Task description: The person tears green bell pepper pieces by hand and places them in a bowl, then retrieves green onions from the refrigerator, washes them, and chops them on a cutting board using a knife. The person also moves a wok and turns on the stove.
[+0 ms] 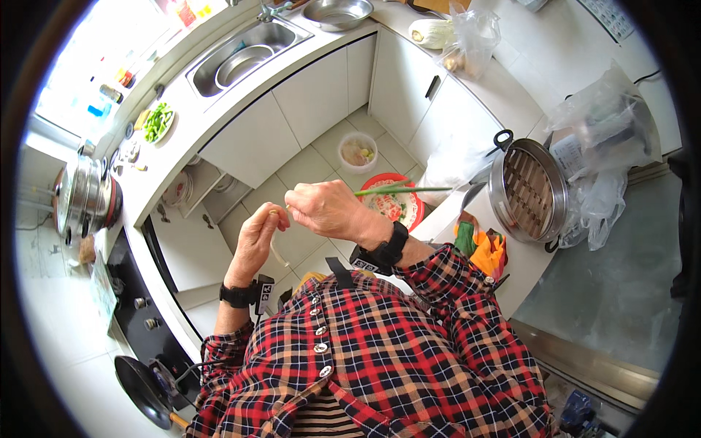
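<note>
My right hand (332, 210) is closed around a green onion (398, 190), whose long green leaves stick out to the right past my wrist. My left hand (254, 237) pinches at the pale end of the stalk, fingertips almost meeting those of the right. From the left fingers dangles a thin pale strip (279, 254), which looks like a peeled outer layer. Both hands are in the air in front of my body, over the tiled floor. Below the leaves stands a red-rimmed basin (413, 212) with a patterned inside, partly covered by the right hand and the onion.
A white bin (358, 166) with scraps stands on the floor. Left counter: sink (212, 73) with a metal bowl, a plate of cut green vegetables (158, 123), stacked steamer pot (77, 193), black stove (135, 292). Right: a steamer (527, 191), plastic bags (610, 124) and a cabbage (431, 33).
</note>
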Demonstrator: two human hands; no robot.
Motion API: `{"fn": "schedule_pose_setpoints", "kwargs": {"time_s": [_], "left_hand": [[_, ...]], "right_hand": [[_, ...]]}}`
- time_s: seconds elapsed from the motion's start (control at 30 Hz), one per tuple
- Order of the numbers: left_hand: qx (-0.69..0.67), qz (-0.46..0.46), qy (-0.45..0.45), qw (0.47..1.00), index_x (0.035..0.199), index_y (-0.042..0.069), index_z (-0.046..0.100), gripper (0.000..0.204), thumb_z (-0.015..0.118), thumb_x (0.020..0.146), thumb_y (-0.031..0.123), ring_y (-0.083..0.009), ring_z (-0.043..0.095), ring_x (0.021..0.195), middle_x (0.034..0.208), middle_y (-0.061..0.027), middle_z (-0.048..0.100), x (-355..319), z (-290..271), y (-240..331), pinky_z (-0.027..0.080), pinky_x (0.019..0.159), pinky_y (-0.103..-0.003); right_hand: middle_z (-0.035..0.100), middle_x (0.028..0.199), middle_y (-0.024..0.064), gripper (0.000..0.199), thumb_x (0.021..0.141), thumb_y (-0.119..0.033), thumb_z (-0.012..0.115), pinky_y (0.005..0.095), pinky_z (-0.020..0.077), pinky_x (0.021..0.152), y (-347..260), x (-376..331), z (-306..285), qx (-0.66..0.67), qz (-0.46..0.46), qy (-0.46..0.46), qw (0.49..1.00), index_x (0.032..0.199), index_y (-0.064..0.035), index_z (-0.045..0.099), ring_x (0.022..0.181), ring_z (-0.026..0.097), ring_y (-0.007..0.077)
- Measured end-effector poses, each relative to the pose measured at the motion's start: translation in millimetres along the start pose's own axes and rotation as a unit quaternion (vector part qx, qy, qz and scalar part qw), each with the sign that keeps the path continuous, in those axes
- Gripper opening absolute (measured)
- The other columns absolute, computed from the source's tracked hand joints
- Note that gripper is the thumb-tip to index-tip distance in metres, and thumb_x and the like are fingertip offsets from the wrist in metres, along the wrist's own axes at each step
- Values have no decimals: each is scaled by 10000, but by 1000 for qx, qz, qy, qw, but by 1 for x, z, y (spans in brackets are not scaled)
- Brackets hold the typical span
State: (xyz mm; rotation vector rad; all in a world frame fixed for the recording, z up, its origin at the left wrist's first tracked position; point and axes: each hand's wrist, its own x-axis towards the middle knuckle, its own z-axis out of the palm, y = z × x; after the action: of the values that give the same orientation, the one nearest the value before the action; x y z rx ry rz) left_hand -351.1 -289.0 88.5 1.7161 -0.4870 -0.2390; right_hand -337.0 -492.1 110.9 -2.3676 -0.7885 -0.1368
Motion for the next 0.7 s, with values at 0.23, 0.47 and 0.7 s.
{"fn": "schedule_pose_setpoints", "kwargs": {"time_s": [0.23,0.47,0.7], "left_hand": [[-435,23,150,887,993,76,519,233,392,1059,260,-139,509,796,884,-44,539,72,39,-31,453,785,-300],[-558,8,102,824,1211,76,507,260,419,1045,256,-164,547,1022,1114,-64,575,139,20,-63,417,945,-325],[-432,-110,49,894,1390,54,431,418,489,1014,227,-202,549,1167,1311,-111,541,183,-29,-99,438,986,-335]], "right_hand": [[636,831,89,310,838,-321,694,391,505,655,84,-30,6,125,107,-42,985,1057,-111,631,778,635,293],[627,762,96,202,852,-256,649,411,491,657,122,-10,12,133,145,-57,979,810,-63,688,752,633,299],[658,742,55,230,938,-243,583,262,464,571,169,17,-20,295,332,195,874,878,-46,685,634,589,130]]}}
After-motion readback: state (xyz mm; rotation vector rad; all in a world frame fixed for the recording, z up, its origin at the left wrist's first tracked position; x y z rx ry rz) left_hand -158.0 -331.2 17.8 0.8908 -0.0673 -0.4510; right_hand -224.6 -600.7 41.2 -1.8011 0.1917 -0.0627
